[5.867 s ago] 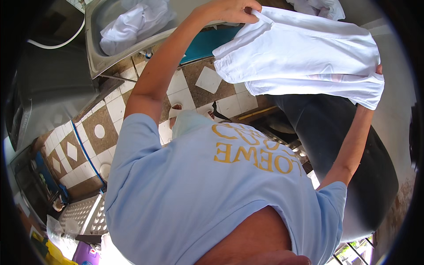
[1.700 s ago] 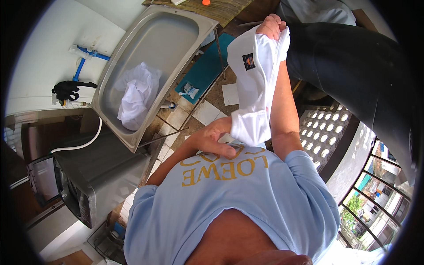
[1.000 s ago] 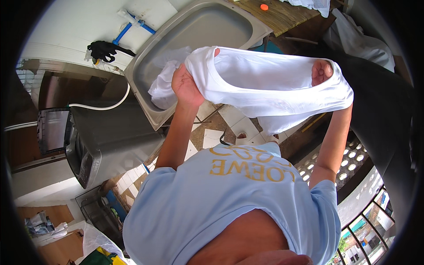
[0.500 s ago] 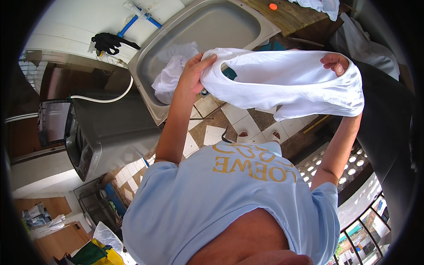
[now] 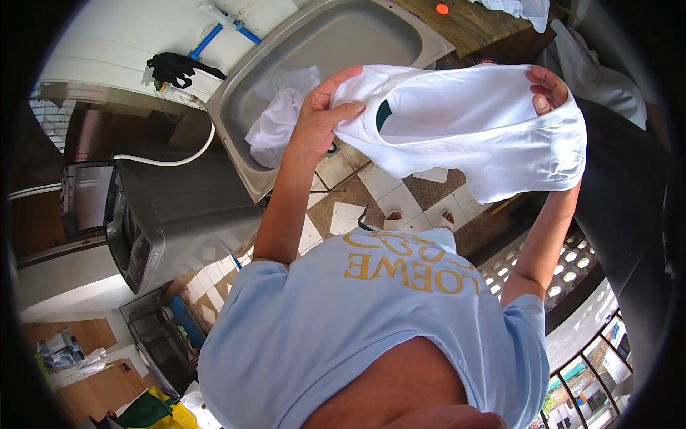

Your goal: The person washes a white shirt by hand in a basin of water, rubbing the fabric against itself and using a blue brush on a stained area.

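Note:
A white garment (image 5: 493, 154) is stretched between my two hands, above the floor and to the right of the sink. Its wide opening faces up, and something green shows through a gap near its left end. My left hand (image 5: 323, 118) grips the garment's left edge between thumb and fingers. On the right, my right hand (image 5: 549, 91) reaches in under the cloth; its curled fingers come out at the opening's far right rim and hold the fabric there. The wrist is covered by the garment. Crumpled white cloth (image 5: 275, 121) lies in the metal sink (image 5: 350, 43).
A dark grey washing machine (image 5: 193, 222) stands at the left, with a white hose (image 5: 175, 164) above it. Black cloth (image 5: 174, 70) hangs by the tap near blue pipes (image 5: 207, 41). A wooden board (image 5: 479, 32) carrying an orange cap (image 5: 442, 9) adjoins the sink. White fabric (image 5: 593, 75) hangs at far right.
My left hand has shifted its hold, with its thumb and fingers farther apart across the edge. The garment's far edge has risen a little, and my right fingers have moved slightly up with it.

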A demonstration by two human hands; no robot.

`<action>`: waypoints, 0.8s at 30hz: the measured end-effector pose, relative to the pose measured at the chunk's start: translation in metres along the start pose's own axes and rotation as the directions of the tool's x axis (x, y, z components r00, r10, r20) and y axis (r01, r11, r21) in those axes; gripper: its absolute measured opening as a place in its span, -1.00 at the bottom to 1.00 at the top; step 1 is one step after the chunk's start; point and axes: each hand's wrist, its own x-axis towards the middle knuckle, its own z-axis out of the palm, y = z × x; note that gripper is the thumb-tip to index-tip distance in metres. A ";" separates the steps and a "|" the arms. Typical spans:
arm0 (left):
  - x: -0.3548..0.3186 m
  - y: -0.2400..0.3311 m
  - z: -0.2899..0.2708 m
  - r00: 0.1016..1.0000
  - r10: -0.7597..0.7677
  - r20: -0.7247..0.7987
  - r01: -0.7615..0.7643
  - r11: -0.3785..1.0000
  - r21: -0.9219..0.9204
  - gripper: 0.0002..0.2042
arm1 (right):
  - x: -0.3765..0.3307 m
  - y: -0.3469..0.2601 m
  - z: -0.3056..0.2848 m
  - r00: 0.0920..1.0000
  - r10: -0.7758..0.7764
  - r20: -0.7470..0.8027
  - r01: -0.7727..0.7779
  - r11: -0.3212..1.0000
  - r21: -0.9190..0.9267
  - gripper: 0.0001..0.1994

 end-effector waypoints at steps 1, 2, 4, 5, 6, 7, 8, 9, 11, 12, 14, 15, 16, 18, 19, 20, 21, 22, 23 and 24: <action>-0.002 0.002 0.001 1.000 0.007 -0.014 -0.007 1.000 0.027 -0.47 | -0.001 0.002 -0.001 0.999 0.031 0.034 -0.031 1.000 0.004 -0.40; 0.001 0.003 0.005 1.000 0.012 -0.012 -0.011 0.999 0.047 -0.48 | -0.002 0.002 -0.006 0.996 0.065 0.057 -0.064 0.998 -0.006 -0.39; 0.005 0.006 0.012 1.000 0.026 0.001 -0.026 0.993 0.112 -0.49 | -0.007 0.002 -0.011 0.996 0.060 0.070 -0.059 0.998 -0.012 -0.42; 0.001 0.009 0.012 0.999 0.040 -0.007 -0.038 0.986 0.164 -0.50 | -0.007 0.003 -0.004 0.997 0.016 0.075 -0.016 1.000 0.004 -0.47; 0.001 0.009 0.013 0.999 0.048 0.004 -0.048 0.979 0.200 -0.51 | -0.008 -0.003 -0.002 0.997 -0.021 0.072 0.021 1.000 -0.001 -0.52; 0.001 0.009 0.013 0.997 0.078 0.020 -0.080 0.940 0.331 -0.56 | -0.008 -0.014 0.002 0.994 -0.022 0.103 0.032 0.995 -0.099 -0.54; 0.001 0.008 0.015 0.995 0.075 0.062 -0.095 0.886 0.454 -0.57 | -0.008 -0.019 0.008 0.994 -0.049 0.103 0.065 0.984 -0.163 -0.54; 0.001 0.010 0.016 0.992 0.070 0.101 -0.116 0.811 0.574 -0.58 | -0.007 -0.023 0.013 0.993 -0.053 0.107 0.071 0.981 -0.180 -0.54; 0.000 0.015 0.023 0.989 -0.069 0.132 -0.059 0.628 0.776 -0.61 | -0.007 -0.027 0.023 0.990 -0.084 0.113 0.108 0.968 -0.228 -0.55; 0.000 0.014 0.028 0.976 -0.016 0.215 -0.187 0.436 0.881 -0.61 | -0.005 -0.028 0.028 0.987 -0.112 0.116 0.139 0.956 -0.258 -0.56; -0.002 0.007 0.042 0.919 0.038 0.392 -0.392 -0.019 0.920 -0.61 | -0.001 -0.022 0.035 0.957 -0.239 0.163 0.279 0.913 -0.299 -0.53; 0.000 0.007 0.054 0.921 0.011 0.390 -0.390 0.018 0.920 -0.51 | -0.002 -0.017 0.039 0.937 -0.312 0.160 0.348 0.882 -0.318 -0.51; 0.002 0.008 0.068 0.913 0.042 0.405 -0.403 0.235 0.884 -0.50 | -0.003 -0.015 0.043 0.918 -0.359 0.170 0.395 0.863 -0.314 -0.51; 0.004 0.006 0.092 0.908 0.107 0.405 -0.380 0.620 0.687 -0.49 | -0.003 -0.017 0.054 0.872 -0.452 0.191 0.490 0.819 -0.299 -0.50; 0.010 -0.001 0.096 0.857 0.169 0.488 -0.485 0.589 0.647 -0.45 | -0.006 -0.025 0.057 0.867 -0.451 0.214 0.498 0.801 -0.332 -0.52; 0.013 -0.007 0.099 0.864 0.090 0.495 -0.397 0.725 0.563 -0.44 | -0.006 -0.035 0.059 0.864 -0.447 0.233 0.504 0.782 -0.367 -0.53; 0.016 -0.014 0.103 0.860 0.010 0.510 -0.287 0.836 0.467 -0.43 | -0.003 -0.036 0.061 0.815 -0.534 0.227 0.577 0.705 -0.413 -0.53; 0.019 -0.018 0.103 0.843 -0.067 0.534 -0.158 0.918 0.365 -0.42 | -0.004 -0.031 0.064 0.828 -0.495 0.265 0.559 0.677 -0.479 -0.50; 0.022 -0.022 0.103 0.840 -0.153 0.520 -0.089 0.908 0.410 -0.44 | -0.006 -0.017 0.067 0.815 -0.519 0.259 0.575 0.667 -0.473 -0.46; 0.025 -0.027 0.106 0.833 -0.090 0.545 -0.178 0.890 0.420 -0.50 | -0.008 -0.005 0.068 0.803 -0.541 0.252 0.590 0.659 -0.466 -0.41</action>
